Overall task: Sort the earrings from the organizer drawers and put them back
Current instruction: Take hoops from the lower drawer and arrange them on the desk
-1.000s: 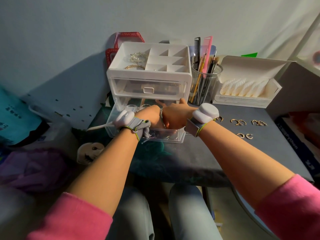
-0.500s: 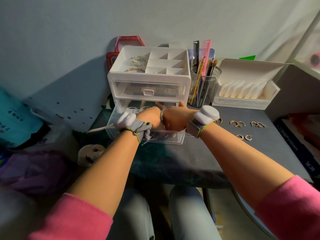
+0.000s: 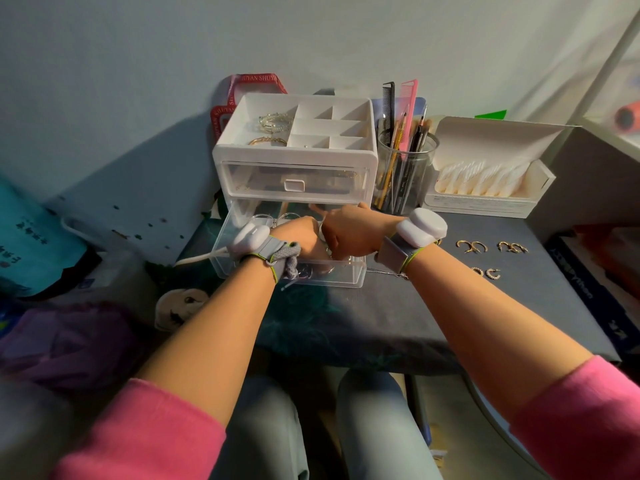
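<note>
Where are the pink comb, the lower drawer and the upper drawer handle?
pink comb (image 3: 409,98): head view, on its upper toothed part.
lower drawer (image 3: 341,276): head view, on its clear front wall.
upper drawer handle (image 3: 294,185): head view, on the pull's middle.

Single head-worn wide-angle view, looking forward and down, close over the table (image 3: 398,317), wall behind

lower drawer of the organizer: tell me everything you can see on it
The lower drawer is clear plastic, pulled well out of the white organizer toward the person, level on the dark table. The upper drawer above it is shut. The left hand and right hand reach down into it, fingertips hidden. Small metal pieces glint inside, too small to identify.
</note>
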